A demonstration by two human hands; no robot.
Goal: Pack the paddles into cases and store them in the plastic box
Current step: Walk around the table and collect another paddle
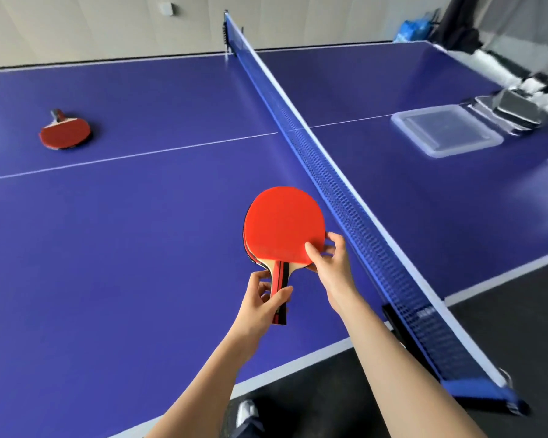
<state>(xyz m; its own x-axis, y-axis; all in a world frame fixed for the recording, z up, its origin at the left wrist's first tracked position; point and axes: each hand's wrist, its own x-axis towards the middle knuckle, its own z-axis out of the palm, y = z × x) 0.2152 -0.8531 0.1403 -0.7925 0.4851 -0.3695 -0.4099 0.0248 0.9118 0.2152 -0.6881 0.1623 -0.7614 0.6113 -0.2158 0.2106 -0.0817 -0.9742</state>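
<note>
A stack of red-faced paddles [282, 227] hovers above the near half of the blue table, close to the net. My left hand [264, 300] grips the handles from below. My right hand [328, 259] pinches the lower right edge of the blades, thumb on the top red face. Another pair of paddles [64, 132] lies far left on the table, handles pointing away. The clear plastic box [445, 131] sits on the far side of the net at the right. Grey cases [516, 110] lie just behind it, blurred.
The blue net [326, 159] runs diagonally across the table between me and the box. The blue table [124, 232] spreads left and ahead. Dark floor and my shoe [246, 412] show below the table's near edge. Blurred bags and dark clutter sit far right.
</note>
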